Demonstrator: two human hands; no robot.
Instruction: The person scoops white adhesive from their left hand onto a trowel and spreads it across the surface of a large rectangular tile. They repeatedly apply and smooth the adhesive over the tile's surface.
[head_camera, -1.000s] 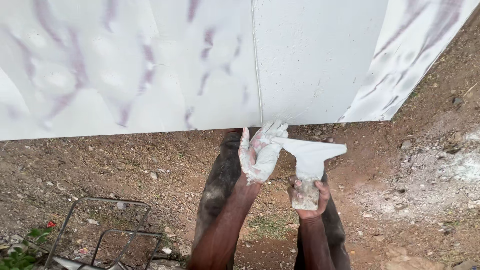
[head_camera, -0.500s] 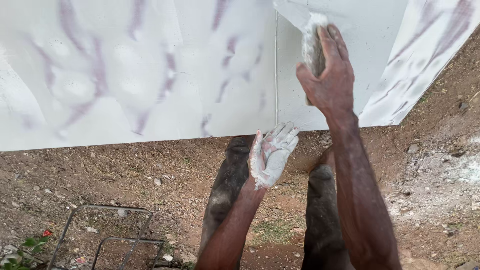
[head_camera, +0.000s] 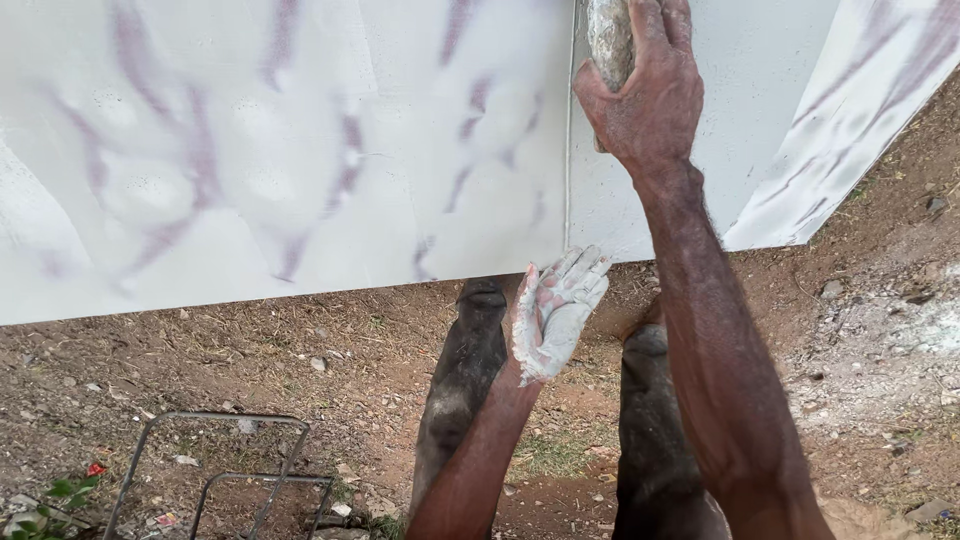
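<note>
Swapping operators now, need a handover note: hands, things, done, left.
Right hand: raised, grip shut on a putty-caked tool handle, pressed to the white wall by the vertical seam; blade out of view.
Left hand: open, palm coated in white putty, held low over the dirt ground, holding nothing.
Done: wall mostly coated white, purple streaks show through.
Left: streaked patches and the seam look unfinished.
Nearby: wire frame on the ground at lower left.
</note>
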